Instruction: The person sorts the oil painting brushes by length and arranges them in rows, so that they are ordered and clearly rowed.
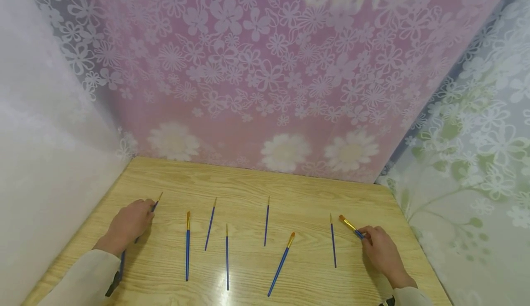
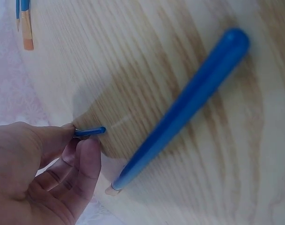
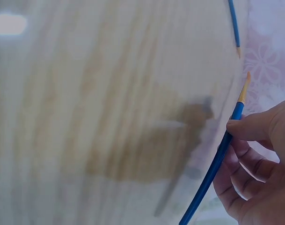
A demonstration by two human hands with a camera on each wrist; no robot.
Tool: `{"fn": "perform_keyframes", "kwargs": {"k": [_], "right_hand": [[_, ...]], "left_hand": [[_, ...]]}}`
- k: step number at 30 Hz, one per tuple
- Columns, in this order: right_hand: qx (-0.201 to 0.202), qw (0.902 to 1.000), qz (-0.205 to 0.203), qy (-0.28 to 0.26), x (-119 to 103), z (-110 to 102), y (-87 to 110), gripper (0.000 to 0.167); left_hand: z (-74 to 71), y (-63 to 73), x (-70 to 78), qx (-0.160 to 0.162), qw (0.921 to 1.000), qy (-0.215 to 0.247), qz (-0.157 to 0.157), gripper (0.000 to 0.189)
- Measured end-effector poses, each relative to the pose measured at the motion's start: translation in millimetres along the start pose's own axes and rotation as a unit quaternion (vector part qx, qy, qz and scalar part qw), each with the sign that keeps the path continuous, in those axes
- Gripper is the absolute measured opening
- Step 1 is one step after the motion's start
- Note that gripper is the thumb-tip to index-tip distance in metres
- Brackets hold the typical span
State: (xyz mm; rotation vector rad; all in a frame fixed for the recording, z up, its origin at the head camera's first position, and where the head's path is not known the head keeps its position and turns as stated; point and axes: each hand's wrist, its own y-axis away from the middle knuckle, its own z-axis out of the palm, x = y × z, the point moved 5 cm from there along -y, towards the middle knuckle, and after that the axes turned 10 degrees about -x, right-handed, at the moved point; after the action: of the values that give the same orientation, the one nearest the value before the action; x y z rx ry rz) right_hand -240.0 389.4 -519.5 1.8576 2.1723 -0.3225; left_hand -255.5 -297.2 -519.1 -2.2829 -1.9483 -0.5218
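At the left side of the wooden surface (image 1: 248, 177), I have the left fingers (image 2: 90, 157) pinching a thin paintbrush (image 2: 91, 131); at the right side, the right fingers (image 3: 226, 187) hold a wider paintbrush (image 3: 217, 159).

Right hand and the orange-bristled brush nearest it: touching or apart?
Touching. The right wrist view shows the right hand pinching the orange-bristled brush, thumb pressed against its blue handle.
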Motion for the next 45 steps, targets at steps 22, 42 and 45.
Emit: {"fn": "perform_keyframes", "kwargs": {"k": [22,42,45], "right_hand": [[-0.005,0.9989,-0.016,-0.043,-65,-2,-33.2,0.027],[-0.017,0.9926,-0.018,-0.118,-121,15,-73.4,0.033],[-0.015,0.992,-0.021,-0.124,-128,18,-79.5,0.032]], "left_hand": [[2.5,1.9,2.1,0.025,0.9997,-0.007,-0.001,0.035],[0.7,1.0,0.8,0.011,0.9997,-0.001,-0.019,0.037],[0.7,1.0,0.6,0.01,0.9998,0.0,-0.019,0.036]]}}
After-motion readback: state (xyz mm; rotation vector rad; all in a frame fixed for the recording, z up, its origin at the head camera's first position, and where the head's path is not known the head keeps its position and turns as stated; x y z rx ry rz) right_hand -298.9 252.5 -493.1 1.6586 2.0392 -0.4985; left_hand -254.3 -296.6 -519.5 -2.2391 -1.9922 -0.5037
